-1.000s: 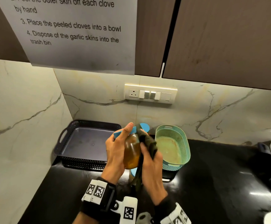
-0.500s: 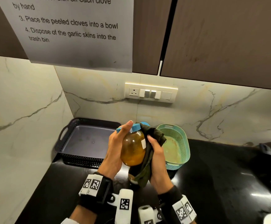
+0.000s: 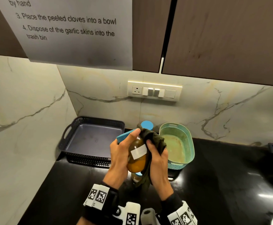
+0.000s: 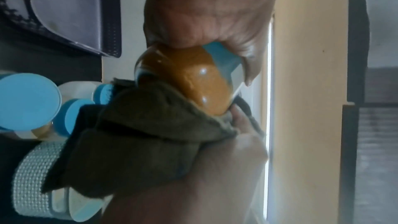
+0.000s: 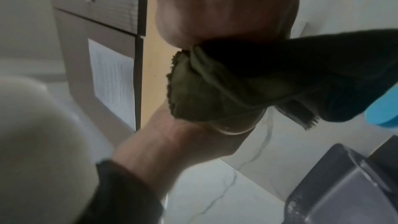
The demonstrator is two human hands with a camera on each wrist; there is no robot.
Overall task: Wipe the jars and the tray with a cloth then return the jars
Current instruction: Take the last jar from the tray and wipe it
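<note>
Jar-wiping step: an amber jar (image 3: 136,157) is held above the table in the left hand (image 3: 122,155), while the olive cloth (image 3: 155,140), clutched by the right hand (image 3: 158,161), is pressed against it. Return to the grey tray (image 3: 91,140) is judged next.

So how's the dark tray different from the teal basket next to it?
The dark tray is rectangular, shallow and dark grey; the teal basket is oval, deeper and light teal. The tray sits in the corner by the side wall, the basket further right. Both have perforated sides and handles, hold no jars, and rest on the black counter.
</note>
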